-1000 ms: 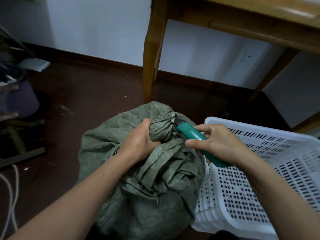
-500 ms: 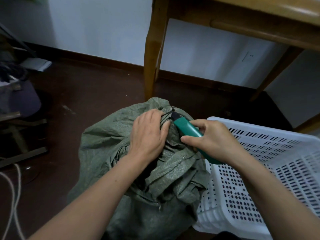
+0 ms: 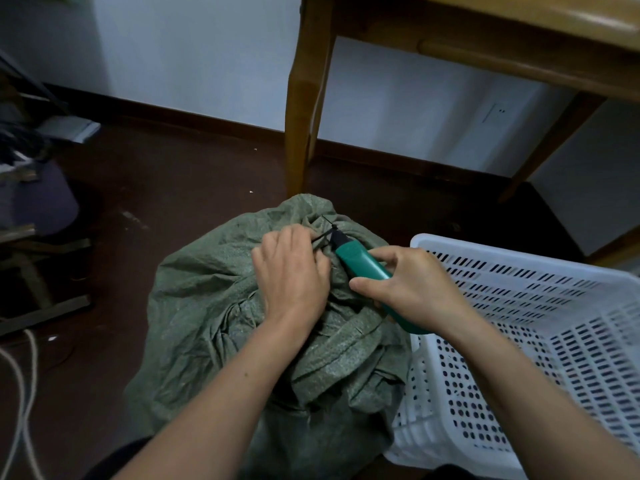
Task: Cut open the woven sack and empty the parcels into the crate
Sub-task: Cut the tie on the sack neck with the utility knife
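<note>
Sack [image 3: 214, 306] on dark floor [image 3: 173, 188] | left hand [image 3: 291, 271] fingers clutch neck | right hand [image 3: 412, 289] gripping cutter [image 3: 360, 259] | crate [image 3: 554, 341] beside

The woven sack [image 3: 214, 306] shows nothing of its contents, its gathered neck lies under the left hand [image 3: 291, 271], and its lower part runs under the forearms toward the bottom edge. The green cutter [image 3: 360, 261] has its rear half buried in the right hand [image 3: 412, 289], and its blade tip at the black tie [image 3: 323, 235] is too small and dark to make out. The white crate [image 3: 519, 306] is cut off at the right and bottom edges, and the dark clutter [image 3: 31, 174] at far left is too dim to tell.
</note>
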